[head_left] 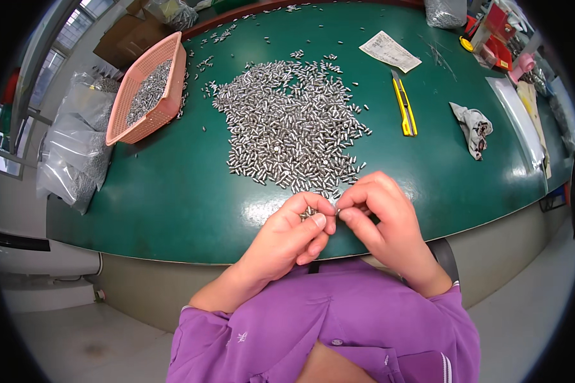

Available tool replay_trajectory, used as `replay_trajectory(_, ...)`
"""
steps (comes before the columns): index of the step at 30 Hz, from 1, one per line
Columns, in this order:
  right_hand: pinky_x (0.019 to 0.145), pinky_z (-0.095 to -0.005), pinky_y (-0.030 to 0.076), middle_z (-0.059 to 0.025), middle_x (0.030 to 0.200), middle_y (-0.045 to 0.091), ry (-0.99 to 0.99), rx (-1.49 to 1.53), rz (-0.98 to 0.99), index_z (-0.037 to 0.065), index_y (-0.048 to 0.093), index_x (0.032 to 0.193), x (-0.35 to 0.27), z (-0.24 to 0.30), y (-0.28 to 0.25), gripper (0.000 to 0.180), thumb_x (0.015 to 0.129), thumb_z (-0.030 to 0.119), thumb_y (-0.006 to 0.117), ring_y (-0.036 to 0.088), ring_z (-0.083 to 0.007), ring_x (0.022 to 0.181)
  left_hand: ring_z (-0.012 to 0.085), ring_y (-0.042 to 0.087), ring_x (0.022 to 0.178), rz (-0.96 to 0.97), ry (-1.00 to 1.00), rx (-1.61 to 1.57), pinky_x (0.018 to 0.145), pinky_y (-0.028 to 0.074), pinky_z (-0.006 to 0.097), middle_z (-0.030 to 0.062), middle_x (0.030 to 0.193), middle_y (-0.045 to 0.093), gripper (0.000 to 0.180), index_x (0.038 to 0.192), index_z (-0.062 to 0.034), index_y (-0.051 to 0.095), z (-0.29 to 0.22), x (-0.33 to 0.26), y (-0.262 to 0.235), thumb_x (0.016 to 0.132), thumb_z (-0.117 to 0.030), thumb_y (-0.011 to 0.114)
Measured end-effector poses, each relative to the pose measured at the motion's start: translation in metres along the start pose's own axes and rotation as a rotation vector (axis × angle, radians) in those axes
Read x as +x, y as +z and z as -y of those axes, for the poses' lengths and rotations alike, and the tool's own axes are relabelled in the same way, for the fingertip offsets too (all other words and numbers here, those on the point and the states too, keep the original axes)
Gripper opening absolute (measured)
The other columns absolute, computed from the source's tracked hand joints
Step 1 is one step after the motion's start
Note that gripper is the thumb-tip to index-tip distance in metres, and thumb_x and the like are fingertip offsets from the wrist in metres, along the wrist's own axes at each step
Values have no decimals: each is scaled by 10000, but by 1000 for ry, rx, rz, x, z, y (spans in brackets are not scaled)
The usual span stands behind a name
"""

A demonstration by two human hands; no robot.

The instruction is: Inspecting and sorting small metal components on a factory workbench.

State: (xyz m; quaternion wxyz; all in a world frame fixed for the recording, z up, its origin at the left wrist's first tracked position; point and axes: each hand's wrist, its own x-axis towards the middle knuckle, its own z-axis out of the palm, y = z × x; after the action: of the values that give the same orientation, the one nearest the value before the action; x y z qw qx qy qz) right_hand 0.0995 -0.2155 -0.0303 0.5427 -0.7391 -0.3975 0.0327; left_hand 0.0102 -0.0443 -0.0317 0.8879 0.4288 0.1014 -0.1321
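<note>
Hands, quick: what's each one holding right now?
Left hand: closed around a few small metal pins.
Right hand: fingertips pinched shut at the left thumb, seemingly on one pin; too small to confirm.

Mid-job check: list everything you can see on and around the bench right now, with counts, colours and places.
Small silver metal pins: one big loose heap, too many to count, centre of the table.
Green table: one, glossy, curved front edge.
Pink plastic mesh basket: one, table's left edge, holding more pins.
Yellow utility knife: one, right of the heap.
Printed paper slip: one, white, far right of the heap.
Crumpled cloth: one, grey-white, right side.
Clear plastic bags: several, left of the table.
Left hand: holds a few pins, near edge.
Right hand: fingertips meeting the left's.
</note>
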Motion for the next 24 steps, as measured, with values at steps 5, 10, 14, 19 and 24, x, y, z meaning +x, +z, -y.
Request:
replay_trajectory(5, 795, -369, 453, -73, 897, 594, 27, 103, 52, 74, 633, 930, -1, 2, 6, 146, 797, 37, 681, 577, -261, 860, 44, 440, 590, 23, -14, 45, 426, 305, 171, 45, 907, 541, 132, 1122, -78, 473, 2, 0, -4, 993, -101, 489)
replay_trajectory(10, 769, -372, 468, -77, 918, 590, 6, -24, -10, 79, 637, 956, 4, 2, 5, 170, 796, 40, 679, 578, -267, 869, 48, 441, 587, 28, 43, 1, 422, 306, 172, 46, 894, 540, 93, 1086, -79, 468, 4, -2, -5, 996, -101, 474)
replay_trajectory(14, 731, -381, 474, -92, 888, 571, -101, -371, 25, 58, 629, 953, 5, -6, 4, 182, 779, 26, 671, 567, -284, 830, 61, 449, 584, -3, 12, -28, 416, 312, 176, 59, 887, 539, 81, 1069, -73, 469, 1, 0, -1, 1006, -115, 440)
replay_trajectory(19, 717, -394, 470, -104, 872, 562, -104, -422, 5, 49, 615, 918, 4, -7, 6, 152, 777, 17, 663, 555, -297, 812, 82, 403, 546, -16, 23, -4, 398, 304, 186, 101, 894, 520, 154, 1029, -49, 471, -1, 0, 1, 1028, -176, 384)
replay_trajectory(24, 716, -397, 470, -113, 869, 562, -103, -440, 3, 40, 606, 919, 4, -5, 4, 145, 785, 13, 654, 554, -307, 812, 84, 472, 602, 27, 31, -58, 419, 327, 189, 76, 906, 543, 123, 1066, -53, 488, 1, 0, -4, 1005, -123, 407)
